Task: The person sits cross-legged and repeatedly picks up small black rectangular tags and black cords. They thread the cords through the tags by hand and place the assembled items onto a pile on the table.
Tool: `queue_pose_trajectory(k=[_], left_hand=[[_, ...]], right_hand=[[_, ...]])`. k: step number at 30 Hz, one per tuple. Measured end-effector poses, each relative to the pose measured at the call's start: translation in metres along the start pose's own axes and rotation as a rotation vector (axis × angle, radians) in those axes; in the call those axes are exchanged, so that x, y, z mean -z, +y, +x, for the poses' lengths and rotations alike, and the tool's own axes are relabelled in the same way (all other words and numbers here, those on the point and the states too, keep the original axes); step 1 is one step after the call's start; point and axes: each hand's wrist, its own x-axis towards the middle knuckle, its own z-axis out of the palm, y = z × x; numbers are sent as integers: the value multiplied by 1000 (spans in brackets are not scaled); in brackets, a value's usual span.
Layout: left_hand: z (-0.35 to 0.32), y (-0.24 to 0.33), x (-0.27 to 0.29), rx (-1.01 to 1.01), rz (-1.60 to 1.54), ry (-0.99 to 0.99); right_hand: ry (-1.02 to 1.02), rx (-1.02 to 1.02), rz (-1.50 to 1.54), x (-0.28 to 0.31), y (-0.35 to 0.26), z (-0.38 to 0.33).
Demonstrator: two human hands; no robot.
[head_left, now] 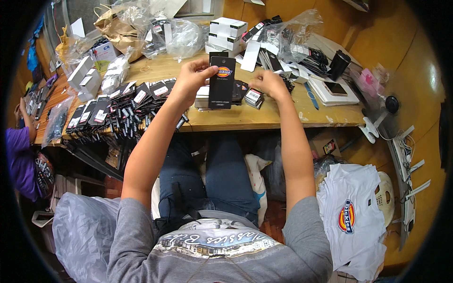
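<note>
My left hand (194,80) pinches a long black hang tag (221,94) with a coloured logo, held upright above the table's front edge. The thumb lies across the tag's upper left side. My right hand (269,85) has its fingers curled together just above a small stack of barcode labels (254,97). Whether something thin is between those fingertips is hidden. Behind the held tag, a white stack (202,97) partly shows. To the left of my left hand lie many black hang tags (141,96) in overlapping rows, several bearing white stickers and dark strings.
White boxes (227,33) stand at the back, beside clear plastic bags (186,37). A black cup (339,65) and a phone (335,88) on white sheets are at the right. White shirts (351,217) are piled lower right. At far left sits a person in purple (23,160).
</note>
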Motion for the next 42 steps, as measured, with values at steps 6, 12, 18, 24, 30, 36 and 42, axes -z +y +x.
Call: queue_pose_trajectory(k=[6,12,18,24,30,36,42], left_hand=[[-26,-10,-9,26,-203,-51],[-36,-28,-13,-116,70,101],[-61,-38,-31,10,-74,22],[-82,-49,-30,112,-76,-18],[-100,-37,-29,227,-237,-67],[-111,-34,-22,246,-257,-98],[-115,-34,-17,250,-252,-118]], right_hand=[[10,-86,-19,-11,15,-11],[15,-79,769,7,15,-15],[35,314,753,-5,-31,-72],[84,203,571,-5,-28,-63],[157,159,-368,-7,35,1],[62,96,-132,1,50,31],[104,-98,738,47,40,44]])
